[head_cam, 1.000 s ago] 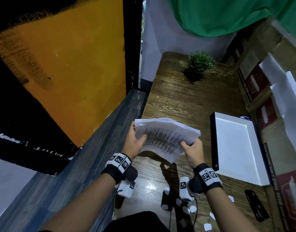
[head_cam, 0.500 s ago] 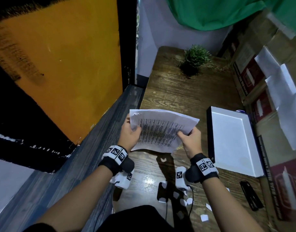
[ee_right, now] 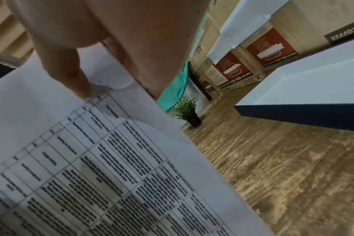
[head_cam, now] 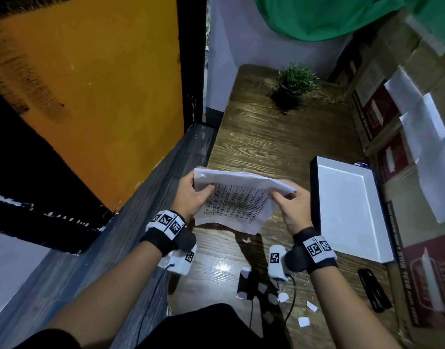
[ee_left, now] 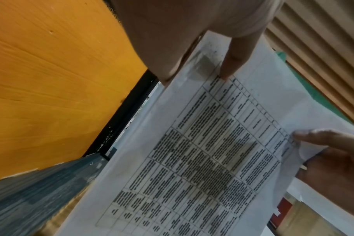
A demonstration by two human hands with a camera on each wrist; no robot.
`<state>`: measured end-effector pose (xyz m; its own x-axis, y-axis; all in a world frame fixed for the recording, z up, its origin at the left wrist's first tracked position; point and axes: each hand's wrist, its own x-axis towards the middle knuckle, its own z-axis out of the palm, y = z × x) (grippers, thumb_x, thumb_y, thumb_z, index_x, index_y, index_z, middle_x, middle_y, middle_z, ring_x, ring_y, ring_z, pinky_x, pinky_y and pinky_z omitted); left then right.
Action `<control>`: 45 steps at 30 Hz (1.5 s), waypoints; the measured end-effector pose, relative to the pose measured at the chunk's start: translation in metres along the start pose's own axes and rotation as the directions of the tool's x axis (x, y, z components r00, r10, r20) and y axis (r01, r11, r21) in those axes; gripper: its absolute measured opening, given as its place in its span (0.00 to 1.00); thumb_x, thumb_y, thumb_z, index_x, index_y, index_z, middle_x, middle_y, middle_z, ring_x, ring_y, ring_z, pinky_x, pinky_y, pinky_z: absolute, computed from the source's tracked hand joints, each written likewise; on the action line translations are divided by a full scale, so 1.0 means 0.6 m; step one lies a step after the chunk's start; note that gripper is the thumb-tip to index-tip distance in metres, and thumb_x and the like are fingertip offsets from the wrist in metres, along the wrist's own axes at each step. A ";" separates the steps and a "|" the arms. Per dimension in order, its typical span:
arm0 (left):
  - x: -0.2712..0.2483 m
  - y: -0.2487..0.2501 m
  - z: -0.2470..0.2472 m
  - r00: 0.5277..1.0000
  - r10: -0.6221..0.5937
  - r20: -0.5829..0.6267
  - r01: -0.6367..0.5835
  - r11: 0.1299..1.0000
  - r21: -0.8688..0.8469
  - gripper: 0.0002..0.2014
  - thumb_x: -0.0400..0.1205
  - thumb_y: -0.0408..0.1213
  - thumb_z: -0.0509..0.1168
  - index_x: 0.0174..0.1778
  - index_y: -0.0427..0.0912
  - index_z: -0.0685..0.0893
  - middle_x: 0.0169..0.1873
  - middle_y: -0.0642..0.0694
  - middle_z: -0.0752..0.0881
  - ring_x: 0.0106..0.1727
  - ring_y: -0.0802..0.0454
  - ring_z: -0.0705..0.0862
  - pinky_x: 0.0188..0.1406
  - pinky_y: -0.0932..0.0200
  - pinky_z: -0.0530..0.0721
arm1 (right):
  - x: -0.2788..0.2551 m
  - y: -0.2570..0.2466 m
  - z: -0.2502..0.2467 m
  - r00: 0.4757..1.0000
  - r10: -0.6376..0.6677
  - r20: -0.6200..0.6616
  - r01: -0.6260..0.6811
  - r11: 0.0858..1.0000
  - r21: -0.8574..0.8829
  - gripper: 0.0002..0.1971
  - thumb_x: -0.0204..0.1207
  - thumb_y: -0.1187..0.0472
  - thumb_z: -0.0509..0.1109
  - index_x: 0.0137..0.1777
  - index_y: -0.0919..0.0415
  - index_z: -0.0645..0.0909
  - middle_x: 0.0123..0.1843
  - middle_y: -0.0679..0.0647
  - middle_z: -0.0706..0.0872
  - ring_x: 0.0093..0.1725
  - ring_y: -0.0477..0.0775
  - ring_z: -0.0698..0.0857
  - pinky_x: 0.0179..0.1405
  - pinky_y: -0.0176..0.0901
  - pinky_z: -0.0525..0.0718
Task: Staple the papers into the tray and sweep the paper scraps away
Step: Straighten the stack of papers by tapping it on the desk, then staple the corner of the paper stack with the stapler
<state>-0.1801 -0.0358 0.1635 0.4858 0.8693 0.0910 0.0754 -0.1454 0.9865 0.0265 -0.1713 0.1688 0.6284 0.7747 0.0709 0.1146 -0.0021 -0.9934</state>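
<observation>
Both upper corners of the printed sheets (head_cam: 232, 201) are pinched, by the left hand (head_cam: 194, 195) and the right hand (head_cam: 293, 206); compared with a second ago the sheets are squared and less fanned. They are held above the wooden table (head_cam: 261, 137), left of the white tray (head_cam: 347, 210); stapling is judged next.

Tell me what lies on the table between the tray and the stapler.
Nothing: in the head view, only bare wood of the table separates the near edge of the tray from the stapler. The scraps lie further left.
</observation>
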 end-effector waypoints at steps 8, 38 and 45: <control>0.000 -0.004 0.015 0.993 -0.113 -0.045 0.111 0.993 -0.040 0.12 0.75 0.25 0.67 0.51 0.44 0.79 0.42 0.54 0.85 0.44 0.66 0.85 0.46 0.67 0.82 | 0.001 0.007 0.015 0.999 0.021 -0.036 -0.022 0.999 -0.027 0.17 0.70 0.77 0.71 0.52 0.56 0.86 0.44 0.40 0.91 0.47 0.39 0.89 0.51 0.35 0.84; 0.091 0.011 0.124 0.994 -0.048 -0.101 0.063 0.986 0.153 0.15 0.73 0.25 0.66 0.51 0.47 0.78 0.39 0.47 0.83 0.27 0.76 0.79 0.30 0.72 0.80 | -0.119 0.318 -0.509 0.641 0.543 -0.542 -0.656 0.021 -0.755 0.33 0.67 0.51 0.77 0.70 0.62 0.73 0.72 0.67 0.73 0.70 0.71 0.74 0.69 0.63 0.74; 0.092 0.016 0.149 0.997 -0.035 -0.071 0.046 0.987 0.152 0.18 0.70 0.26 0.68 0.52 0.49 0.80 0.38 0.53 0.85 0.34 0.63 0.83 0.40 0.55 0.86 | -0.121 0.385 -0.535 0.629 0.636 -0.448 -0.598 0.028 -0.801 0.25 0.68 0.59 0.77 0.64 0.66 0.79 0.62 0.67 0.85 0.59 0.68 0.83 0.56 0.52 0.84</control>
<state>-0.0745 -0.0313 0.1657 0.4195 0.9054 0.0659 0.2288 -0.1757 0.9575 0.2543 -0.4311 -0.0369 0.8125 0.2030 -0.5464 0.2438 -0.9698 0.0023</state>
